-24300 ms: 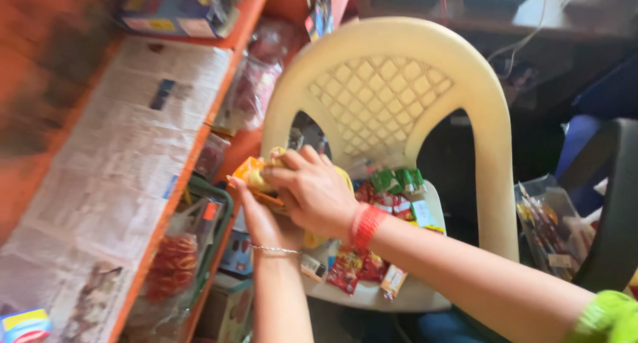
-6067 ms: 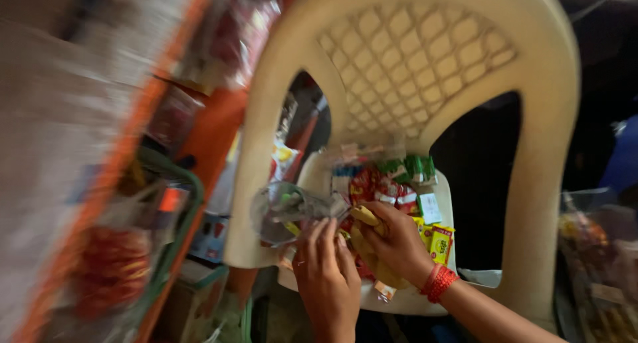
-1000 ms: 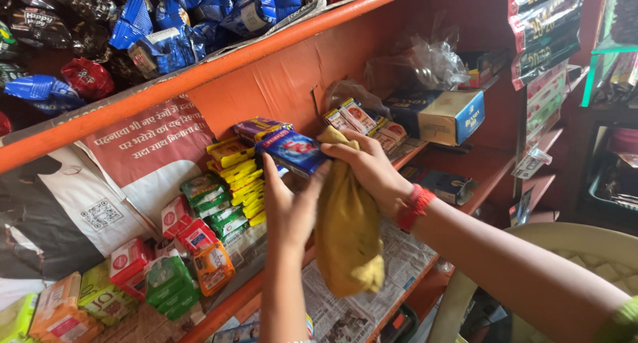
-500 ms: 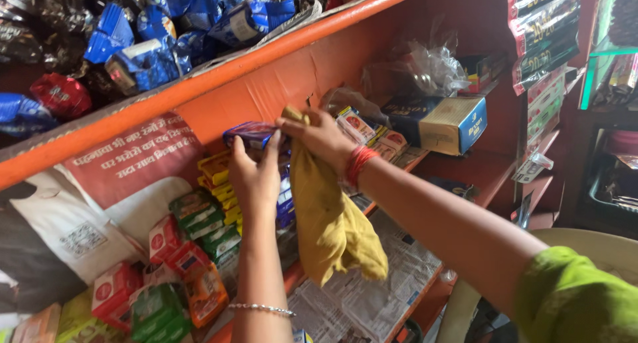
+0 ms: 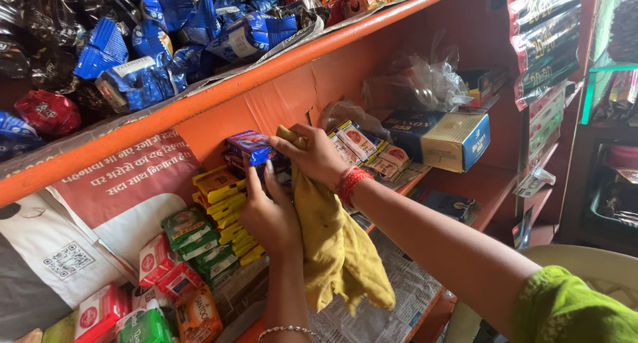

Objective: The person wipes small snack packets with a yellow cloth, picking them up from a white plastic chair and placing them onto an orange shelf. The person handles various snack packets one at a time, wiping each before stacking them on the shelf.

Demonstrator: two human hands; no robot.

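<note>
A stack of small purple and blue packets (image 5: 249,149) stands on the orange shelf. My left hand (image 5: 269,213) presses its fingers against the front of that stack. My right hand (image 5: 312,156) reaches in from the right and touches the same stack while gripping a yellow cloth (image 5: 339,250) that hangs down from it. Yellow packets (image 5: 222,197) are stacked just left of the purple ones. Small red and white boxes (image 5: 362,147) lie to the right of my right hand.
Green and red packets (image 5: 189,233) fill the shelf's lower left. A gold and blue carton (image 5: 458,140) and clear plastic bags (image 5: 425,84) sit to the right. Blue snack bags (image 5: 153,51) crowd the upper shelf. Newspaper (image 5: 392,296) lines the lower shelf; a cream chair (image 5: 598,263) is bottom right.
Both hands have stayed at the purple packet stack. The view has shifted slightly and my left hand now sits lower on the stack's front. The cloth still hangs from my right hand.
</note>
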